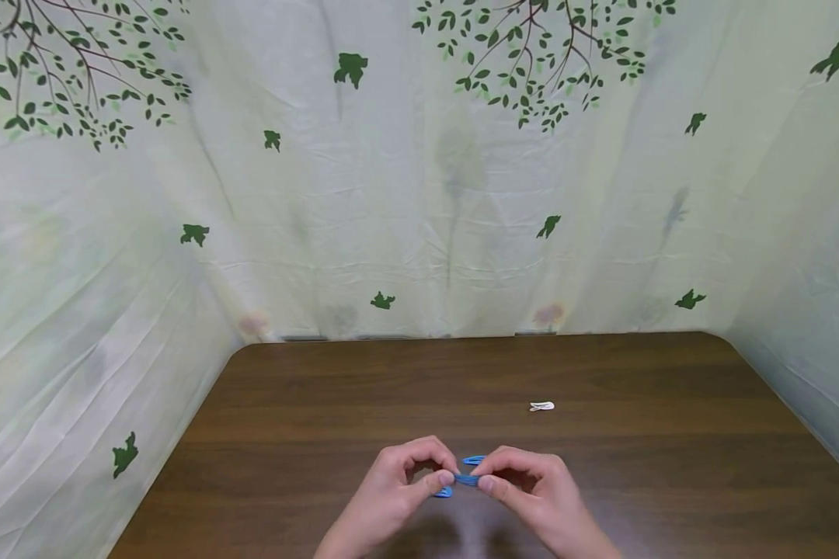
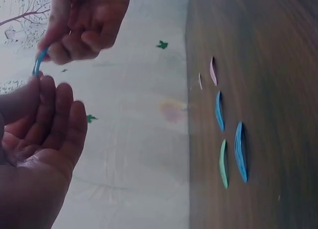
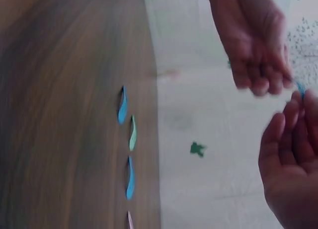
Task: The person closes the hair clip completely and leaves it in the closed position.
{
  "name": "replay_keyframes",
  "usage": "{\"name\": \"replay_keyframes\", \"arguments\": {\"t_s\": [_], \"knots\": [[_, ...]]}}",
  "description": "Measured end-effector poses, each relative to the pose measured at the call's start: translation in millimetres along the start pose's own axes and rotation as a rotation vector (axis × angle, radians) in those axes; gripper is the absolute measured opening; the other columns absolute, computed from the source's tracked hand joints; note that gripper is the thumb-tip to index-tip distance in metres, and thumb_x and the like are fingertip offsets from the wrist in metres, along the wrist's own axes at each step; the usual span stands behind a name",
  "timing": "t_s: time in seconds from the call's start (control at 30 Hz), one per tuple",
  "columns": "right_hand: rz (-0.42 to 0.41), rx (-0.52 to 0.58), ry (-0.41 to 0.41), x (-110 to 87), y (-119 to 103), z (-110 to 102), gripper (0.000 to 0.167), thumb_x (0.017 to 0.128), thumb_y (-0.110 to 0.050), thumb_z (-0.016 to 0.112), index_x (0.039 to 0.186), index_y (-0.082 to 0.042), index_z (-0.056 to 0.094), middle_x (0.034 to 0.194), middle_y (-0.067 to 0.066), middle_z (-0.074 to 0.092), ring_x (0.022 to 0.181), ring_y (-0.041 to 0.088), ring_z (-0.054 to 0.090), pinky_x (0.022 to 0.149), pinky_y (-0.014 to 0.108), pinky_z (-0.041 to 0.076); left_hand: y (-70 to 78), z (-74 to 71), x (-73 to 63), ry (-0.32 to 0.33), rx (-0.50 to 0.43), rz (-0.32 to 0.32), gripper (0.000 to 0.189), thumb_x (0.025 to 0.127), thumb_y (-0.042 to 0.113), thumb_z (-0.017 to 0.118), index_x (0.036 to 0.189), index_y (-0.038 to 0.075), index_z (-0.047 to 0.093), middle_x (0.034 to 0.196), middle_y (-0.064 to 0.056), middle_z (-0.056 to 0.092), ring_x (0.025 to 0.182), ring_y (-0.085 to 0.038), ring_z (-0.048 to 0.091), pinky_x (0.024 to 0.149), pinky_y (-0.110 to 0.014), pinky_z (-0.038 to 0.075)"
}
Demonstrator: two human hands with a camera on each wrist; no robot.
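In the head view, a blue snap hair clip [image 1: 468, 480] spans the gap between both hands above the table. My left hand [image 1: 405, 481] pinches one end between thumb and forefinger. The other end is pinched by my right hand [image 1: 534, 489]. Both wrist views show the held clip [image 2: 39, 62] [image 3: 300, 87] from the side, fingertips covering its ends. On the tabletop behind the hands lie a blue clip [image 1: 474, 460] and another blue clip [image 1: 443, 492], partly covered by the left thumb. A green clip [image 2: 223, 164] shows only in the wrist views.
The brown wooden table [image 1: 287, 411] has a small pale clip [image 1: 541, 406] farther back. A pink clip [image 2: 213, 71] lies near a thin whitish piece [image 2: 200, 81] in the left wrist view. A leaf-printed white cloth [image 1: 405, 194] hangs around the table's back and sides.
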State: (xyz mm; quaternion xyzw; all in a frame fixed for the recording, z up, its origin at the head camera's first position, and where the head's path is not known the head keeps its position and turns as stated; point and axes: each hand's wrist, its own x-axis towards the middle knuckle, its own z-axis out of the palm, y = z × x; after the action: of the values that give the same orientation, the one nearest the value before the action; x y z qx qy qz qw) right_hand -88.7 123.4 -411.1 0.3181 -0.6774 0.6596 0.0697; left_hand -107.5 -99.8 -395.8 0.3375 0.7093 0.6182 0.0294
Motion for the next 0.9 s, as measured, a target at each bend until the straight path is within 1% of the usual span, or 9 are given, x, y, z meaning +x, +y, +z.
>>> {"name": "replay_keyframes", "arguments": {"t_s": [0.07, 0.13, 0.23, 0.27, 0.33, 0.43, 0.53, 0.73, 0.9], "knots": [[0.090, 0.051, -0.014, -0.4, -0.5, -2.0, 0.018, 0.093, 0.005, 0.061, 0.103, -0.006, 0.070, 0.092, 0.011, 0.068, 0.082, 0.019, 0.065, 0.073, 0.031, 0.055, -0.3, 0.0, 0.3, -0.001, -0.016, -0.022, 0.003, 0.093, 0.013, 0.068, 0.094, 0.015, 0.070, 0.088, -0.009, 0.066, 0.085, -0.018, 0.062, 0.080, -0.030, 0.051], [0.209, 0.089, 0.000, -1.0, -1.9, -3.1, 0.013, 0.095, -0.001, 0.062, 0.104, -0.005, 0.070, 0.091, 0.011, 0.068, 0.078, 0.020, 0.064, 0.075, 0.032, 0.053, -0.9, 0.5, 0.3, 0.011, -0.016, -0.024, 0.004, 0.093, 0.014, 0.069, 0.096, 0.014, 0.071, 0.088, -0.009, 0.066, 0.083, -0.019, 0.062, 0.080, -0.031, 0.051], [0.386, 0.162, 0.040, -0.7, -3.8, -3.0, 0.015, 0.097, -0.010, 0.062, 0.108, -0.001, 0.068, 0.089, 0.010, 0.066, 0.077, 0.021, 0.063, 0.080, 0.034, 0.052, -0.7, 2.0, 0.5, 0.044, -0.002, -0.039, 0.008, 0.092, 0.015, 0.071, 0.099, 0.014, 0.073, 0.091, -0.007, 0.068, 0.082, -0.019, 0.063, 0.079, -0.030, 0.052], [0.428, 0.182, 0.052, -0.3, -4.2, -2.7, 0.018, 0.097, -0.012, 0.063, 0.110, 0.001, 0.067, 0.089, 0.009, 0.066, 0.077, 0.021, 0.063, 0.080, 0.034, 0.052, -0.5, 2.4, 0.3, 0.056, 0.010, -0.039, 0.009, 0.091, 0.015, 0.071, 0.100, 0.014, 0.073, 0.092, -0.006, 0.068, 0.082, -0.019, 0.063, 0.079, -0.030, 0.052], [0.465, 0.212, 0.067, 0.7, -4.0, -1.9, 0.024, 0.097, -0.012, 0.063, 0.113, 0.005, 0.064, 0.087, 0.009, 0.065, 0.077, 0.020, 0.062, 0.080, 0.034, 0.053, 0.0, 3.4, 0.3, 0.079, 0.037, -0.047, 0.010, 0.091, 0.016, 0.072, 0.100, 0.015, 0.074, 0.092, -0.004, 0.069, 0.083, -0.018, 0.064, 0.078, -0.030, 0.052], [0.466, 0.229, 0.087, 1.5, -3.7, -0.6, 0.026, 0.096, -0.010, 0.064, 0.115, 0.007, 0.063, 0.087, 0.011, 0.065, 0.075, 0.018, 0.062, 0.077, 0.034, 0.054, 0.6, 4.0, 0.1, 0.110, 0.075, -0.075, 0.009, 0.090, 0.019, 0.073, 0.099, 0.018, 0.075, 0.092, 0.001, 0.069, 0.085, -0.017, 0.063, 0.078, -0.029, 0.053], [0.434, 0.173, 0.111, 1.4, -4.0, 0.3, 0.024, 0.093, -0.009, 0.067, 0.112, 0.004, 0.065, 0.089, 0.012, 0.067, 0.075, 0.020, 0.064, 0.075, 0.034, 0.055, 0.6, 4.2, 0.1, 0.128, 0.099, -0.098, 0.008, 0.089, 0.019, 0.074, 0.097, 0.020, 0.075, 0.091, 0.003, 0.069, 0.086, -0.016, 0.063, 0.079, -0.029, 0.052], [0.355, -0.037, 0.140, 0.3, -5.8, 0.4, 0.019, 0.086, -0.013, 0.077, 0.104, -0.010, 0.072, 0.089, 0.008, 0.068, 0.082, 0.023, 0.065, 0.076, 0.032, 0.055, -2.0, 4.4, 0.7, 0.138, 0.160, -0.107, 0.010, 0.088, 0.016, 0.074, 0.096, 0.022, 0.075, 0.091, 0.005, 0.069, 0.086, -0.014, 0.063, 0.080, -0.028, 0.051], [0.260, -0.240, 0.123, -1.1, -6.9, 0.7, 0.017, 0.085, -0.024, 0.078, 0.101, -0.023, 0.071, 0.082, -0.005, 0.067, 0.074, 0.016, 0.063, 0.069, 0.029, 0.053, -4.7, 6.3, 1.7, 0.149, 0.196, -0.115, 0.010, 0.087, 0.013, 0.075, 0.095, 0.020, 0.075, 0.088, 0.007, 0.068, 0.083, -0.013, 0.062, 0.075, -0.028, 0.053]]}}
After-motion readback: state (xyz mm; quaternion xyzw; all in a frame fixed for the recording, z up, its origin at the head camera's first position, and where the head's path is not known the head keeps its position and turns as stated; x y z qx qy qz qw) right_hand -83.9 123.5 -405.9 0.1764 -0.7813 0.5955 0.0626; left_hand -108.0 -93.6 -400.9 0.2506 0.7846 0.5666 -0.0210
